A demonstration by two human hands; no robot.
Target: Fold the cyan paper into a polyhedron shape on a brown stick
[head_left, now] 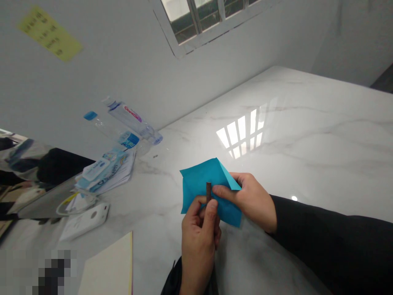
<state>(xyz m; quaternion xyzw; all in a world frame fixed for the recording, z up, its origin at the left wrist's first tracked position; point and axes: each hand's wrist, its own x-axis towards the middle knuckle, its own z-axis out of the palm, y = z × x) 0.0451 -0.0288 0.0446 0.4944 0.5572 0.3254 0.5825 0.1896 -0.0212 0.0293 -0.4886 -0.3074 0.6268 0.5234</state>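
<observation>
- Head view: a white marbled table (307,159) lies beneath the hands, meeting a grey wall (123,61) with a window (205,18) beyond them.
- Two bottles (135,119), wipes (104,169) and a white device (87,221) sit to the hands' left.
- Left hand (199,235): curled, thumb and forefinger pinching a brown stick (208,189) before blue paper (195,180).
- Right hand (253,200): half closed, gripping the paper's right side, thumb in front, fingers behind.

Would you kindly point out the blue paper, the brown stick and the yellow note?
Blue paper (195,182), head view: its bare front face.
Brown stick (208,190), head view: its exposed upper part.
Yellow note (50,33), head view: the middle of its written face.
</observation>
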